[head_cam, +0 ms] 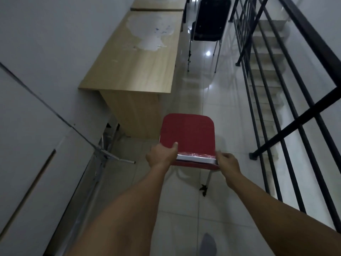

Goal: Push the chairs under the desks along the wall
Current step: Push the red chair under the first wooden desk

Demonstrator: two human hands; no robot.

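Red padded chair with metal legs [187,134] stands on the pale glossy tiled floor [227,115], in the open aisle just off the near end of the light wood-grain desk [140,58]. Its seat runs away from the camera, front edge pointing down the aisle, parallel to the desk's long side rather than toward it. The chair is not under the desk; its left edge is near the desk's end panel.

Left hand [162,154] grips the near-left corner of the chair back, thumb on top, fingers curled over the edge. Right hand [227,161] is closed around the near-right corner of the same edge; its fingertips are hidden behind the chair. Both arms are extended.

The desk's long axis runs along the white wall [55,34] on the left. Its top has a large worn white patch. A second desk of the same wood [158,4] butts against its far end.

Further down the aisle, a black padded chair with thin metal legs [208,23] stands out from the desks, directly ahead of the red one. A black metal stair railing [287,115] bounds the aisle on the right, with pale steps beyond it. A folded metal frame [103,154] leans low against the wall near the desk's end.
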